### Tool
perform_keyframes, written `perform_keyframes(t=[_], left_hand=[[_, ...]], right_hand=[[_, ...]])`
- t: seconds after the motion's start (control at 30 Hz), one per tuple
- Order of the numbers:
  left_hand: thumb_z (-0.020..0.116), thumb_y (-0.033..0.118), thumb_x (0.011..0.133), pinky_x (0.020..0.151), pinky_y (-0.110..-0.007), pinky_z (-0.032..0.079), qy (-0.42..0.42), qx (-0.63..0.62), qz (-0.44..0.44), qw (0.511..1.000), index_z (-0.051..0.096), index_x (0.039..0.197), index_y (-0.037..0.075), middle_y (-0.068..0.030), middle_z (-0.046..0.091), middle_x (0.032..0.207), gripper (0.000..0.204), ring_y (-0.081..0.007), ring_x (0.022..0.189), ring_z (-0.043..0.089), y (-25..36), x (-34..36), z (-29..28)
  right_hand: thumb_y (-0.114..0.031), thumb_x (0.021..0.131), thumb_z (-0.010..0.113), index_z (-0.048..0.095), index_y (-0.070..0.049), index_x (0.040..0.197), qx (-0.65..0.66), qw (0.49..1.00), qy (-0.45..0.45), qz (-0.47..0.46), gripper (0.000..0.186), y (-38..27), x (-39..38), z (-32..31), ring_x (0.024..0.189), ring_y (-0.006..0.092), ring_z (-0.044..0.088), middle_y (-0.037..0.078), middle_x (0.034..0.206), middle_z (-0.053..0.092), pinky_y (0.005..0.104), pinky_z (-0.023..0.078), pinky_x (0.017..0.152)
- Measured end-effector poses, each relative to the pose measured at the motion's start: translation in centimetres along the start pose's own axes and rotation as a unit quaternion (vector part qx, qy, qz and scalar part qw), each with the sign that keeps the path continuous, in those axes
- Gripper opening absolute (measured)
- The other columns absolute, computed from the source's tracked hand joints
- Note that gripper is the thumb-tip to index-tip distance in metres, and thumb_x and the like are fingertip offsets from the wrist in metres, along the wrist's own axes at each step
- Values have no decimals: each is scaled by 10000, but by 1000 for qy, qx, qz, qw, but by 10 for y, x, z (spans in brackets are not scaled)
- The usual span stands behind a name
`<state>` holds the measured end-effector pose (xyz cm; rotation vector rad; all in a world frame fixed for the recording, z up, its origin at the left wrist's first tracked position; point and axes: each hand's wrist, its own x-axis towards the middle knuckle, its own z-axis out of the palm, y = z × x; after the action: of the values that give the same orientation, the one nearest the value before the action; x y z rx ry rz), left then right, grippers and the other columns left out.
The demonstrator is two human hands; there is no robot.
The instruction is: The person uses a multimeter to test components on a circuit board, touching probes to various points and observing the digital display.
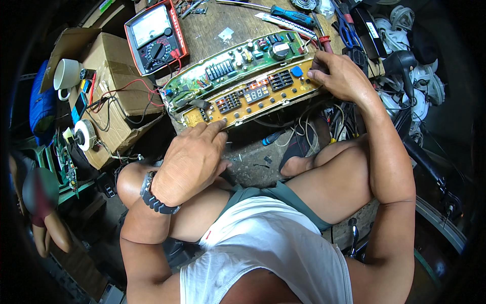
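A long tan control board point(253, 96) with buttons and a lit red digit display lies across a wooden bench, next to a green circuit board point(238, 63) just behind it. My left hand point(192, 159), with a dark watch on the wrist, presses a fingertip on the tan board's near left edge. My right hand point(341, 76) rests its fingers on the board's right end, beside a blue round button point(296, 71). Neither hand holds a tool.
A red-cased analogue multimeter point(154, 35) lies behind the boards, its leads trailing over a cardboard box point(114, 76). A white mug point(66, 75) stands at far left. Screwdrivers, blue-handled scissors point(347, 30) and a dark hair dryer point(400, 66) crowd the right. Another person crouches at lower left.
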<state>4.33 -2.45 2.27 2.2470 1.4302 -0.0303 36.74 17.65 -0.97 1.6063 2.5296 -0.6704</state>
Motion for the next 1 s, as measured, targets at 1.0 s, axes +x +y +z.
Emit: perform_keyframes(t=[1.0], left_hand=[[952,233,824,1091,-476,551,190,-171,106,961,654,1418,27,-189,692,1369,695,-410,1261,678,-35,65,4]], right_hand=[[-252,989,785,722,11,1163,57,998,-18,-34,321,1,3,-7,1071,489,731,276,1069,774,548,561,946]])
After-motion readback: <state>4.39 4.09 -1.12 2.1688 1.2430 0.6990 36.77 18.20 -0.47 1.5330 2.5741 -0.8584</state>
